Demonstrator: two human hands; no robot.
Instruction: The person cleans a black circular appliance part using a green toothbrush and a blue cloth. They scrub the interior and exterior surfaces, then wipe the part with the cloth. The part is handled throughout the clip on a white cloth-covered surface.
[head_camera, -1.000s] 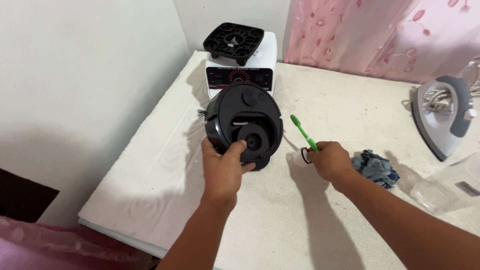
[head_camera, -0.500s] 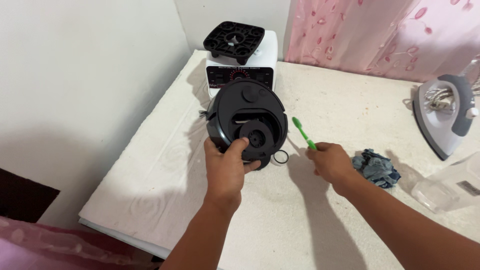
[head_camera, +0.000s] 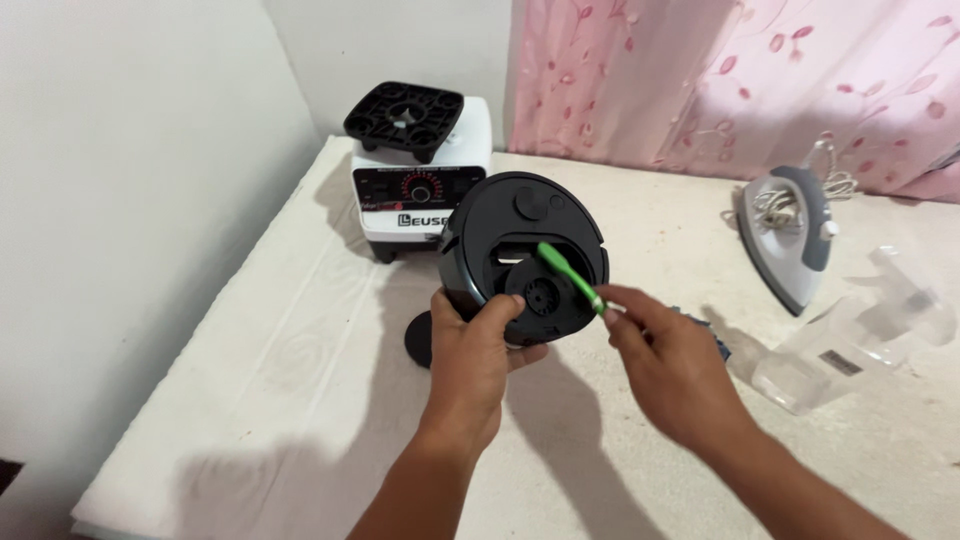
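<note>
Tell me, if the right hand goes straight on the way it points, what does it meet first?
Probably the round black appliance part held up by the left hand. The right hand points its green toothbrush at it; actual contact is unclear.

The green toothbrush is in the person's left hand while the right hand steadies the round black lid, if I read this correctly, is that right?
Not quite: the hands are swapped. The head view shows the green toothbrush in the right hand, its head against the round black lid, while the left hand steadies that lid from below.
</note>
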